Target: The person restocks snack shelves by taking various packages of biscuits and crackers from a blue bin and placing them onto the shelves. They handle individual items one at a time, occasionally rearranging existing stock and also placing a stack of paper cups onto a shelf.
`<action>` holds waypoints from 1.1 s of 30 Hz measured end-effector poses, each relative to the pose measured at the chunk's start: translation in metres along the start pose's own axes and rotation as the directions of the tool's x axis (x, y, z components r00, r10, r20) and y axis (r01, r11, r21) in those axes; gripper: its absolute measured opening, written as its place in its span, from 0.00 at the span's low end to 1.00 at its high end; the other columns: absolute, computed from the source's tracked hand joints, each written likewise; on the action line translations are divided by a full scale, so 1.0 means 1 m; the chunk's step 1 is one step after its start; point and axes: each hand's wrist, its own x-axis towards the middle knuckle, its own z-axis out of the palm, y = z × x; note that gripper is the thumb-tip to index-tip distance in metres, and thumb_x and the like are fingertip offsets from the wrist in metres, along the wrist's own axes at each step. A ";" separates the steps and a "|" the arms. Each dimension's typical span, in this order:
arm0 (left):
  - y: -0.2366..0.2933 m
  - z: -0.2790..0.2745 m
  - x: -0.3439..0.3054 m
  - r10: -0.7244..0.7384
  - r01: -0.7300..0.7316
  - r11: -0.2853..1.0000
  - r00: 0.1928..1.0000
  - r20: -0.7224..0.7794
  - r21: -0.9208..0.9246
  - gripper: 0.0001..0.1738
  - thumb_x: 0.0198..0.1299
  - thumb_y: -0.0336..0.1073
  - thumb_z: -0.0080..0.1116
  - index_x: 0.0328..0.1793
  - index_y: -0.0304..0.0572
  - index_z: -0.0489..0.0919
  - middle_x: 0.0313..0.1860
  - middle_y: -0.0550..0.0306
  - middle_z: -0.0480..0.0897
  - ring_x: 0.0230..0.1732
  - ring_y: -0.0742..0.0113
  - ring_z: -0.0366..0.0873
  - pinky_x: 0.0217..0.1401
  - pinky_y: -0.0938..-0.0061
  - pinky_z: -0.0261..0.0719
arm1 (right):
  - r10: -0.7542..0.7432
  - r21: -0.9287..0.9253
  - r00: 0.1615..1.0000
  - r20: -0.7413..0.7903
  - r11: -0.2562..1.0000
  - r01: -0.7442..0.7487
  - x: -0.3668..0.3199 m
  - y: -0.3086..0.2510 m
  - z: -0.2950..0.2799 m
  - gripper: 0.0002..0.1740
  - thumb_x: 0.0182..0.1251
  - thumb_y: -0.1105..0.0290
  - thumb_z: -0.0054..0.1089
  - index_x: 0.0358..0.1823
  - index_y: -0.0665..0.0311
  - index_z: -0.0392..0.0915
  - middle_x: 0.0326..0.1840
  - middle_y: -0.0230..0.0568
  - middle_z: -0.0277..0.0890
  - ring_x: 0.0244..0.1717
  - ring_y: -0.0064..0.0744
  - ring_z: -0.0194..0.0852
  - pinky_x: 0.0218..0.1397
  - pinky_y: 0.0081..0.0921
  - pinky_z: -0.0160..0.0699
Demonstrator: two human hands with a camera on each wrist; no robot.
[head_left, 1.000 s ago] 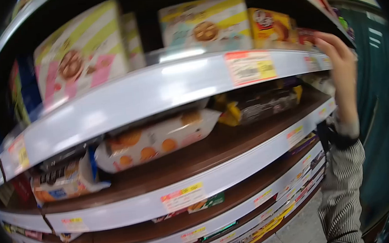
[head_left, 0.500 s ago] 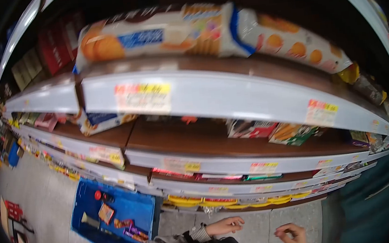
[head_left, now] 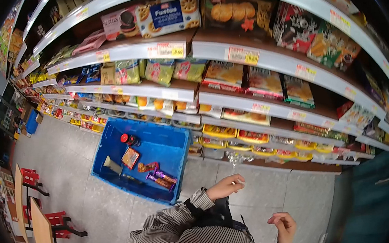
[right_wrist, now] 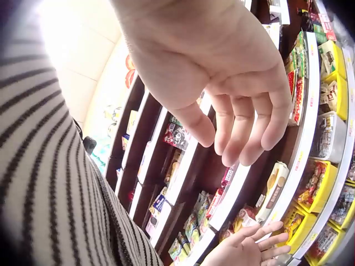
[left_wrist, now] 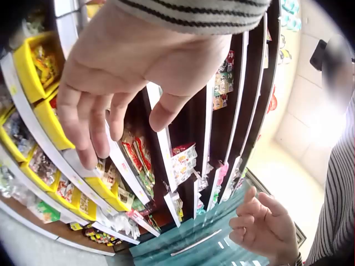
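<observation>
In the head view the left hand (head_left: 226, 187) hangs over the floor, right of a blue crate (head_left: 185, 167), its fingers loosely bent around nothing. The right hand (head_left: 284, 229) is lower and further right, also holding nothing. Close up in the left wrist view, the left hand (left_wrist: 125, 72) has relaxed, hanging fingers. The right wrist view shows the right hand (right_wrist: 222, 83) with fingers and thumb loosely bent and apart from any item. Inside the crate lie a red-capped jar (head_left: 130, 140), a square orange pack (head_left: 130, 157) and purple packets (head_left: 161, 179).
Shelves of packaged snacks curve across the front, with a Fustus pack (head_left: 168, 15) near the top and yellow bins (head_left: 220, 131) low down. A teal curtain (head_left: 374, 193) hangs at the right. Wooden tabletops (head_left: 45, 232) and red stools (head_left: 56, 219) stand at the left.
The head view has swung down and left from the upper shelves, bringing the whole crate into view. The right hand, at an upper shelf one second ago, is now low near the body.
</observation>
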 end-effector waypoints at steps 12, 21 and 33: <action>-0.026 -0.010 -0.199 -0.092 0.094 0.995 0.994 -0.054 0.031 0.15 0.64 0.33 0.52 0.56 0.40 0.72 0.38 0.60 0.78 0.39 0.74 0.78 0.39 0.80 0.73 | 0.020 0.052 0.998 0.062 0.998 -0.023 -0.117 0.059 0.073 0.06 0.64 0.76 0.54 0.39 0.71 0.77 0.28 0.39 0.77 0.33 0.28 0.77 0.42 0.23 0.73; -0.035 -0.062 -0.250 -0.064 0.076 0.995 0.983 -0.173 0.060 0.16 0.64 0.33 0.52 0.57 0.41 0.72 0.37 0.61 0.77 0.39 0.73 0.77 0.38 0.80 0.73 | 0.009 0.019 0.981 0.191 1.000 -0.013 -0.117 0.053 0.132 0.06 0.66 0.77 0.55 0.41 0.70 0.78 0.31 0.35 0.78 0.36 0.22 0.76 0.45 0.20 0.71; -0.111 -0.316 -0.223 0.019 0.192 0.622 0.965 -0.260 0.759 0.20 0.46 0.38 0.66 0.44 0.38 0.75 0.40 0.45 0.79 0.44 0.48 0.77 0.47 0.62 0.75 | 0.137 0.099 0.984 0.112 0.984 -0.148 -0.084 0.068 0.309 0.08 0.66 0.78 0.54 0.44 0.70 0.78 0.33 0.34 0.78 0.39 0.23 0.78 0.47 0.19 0.74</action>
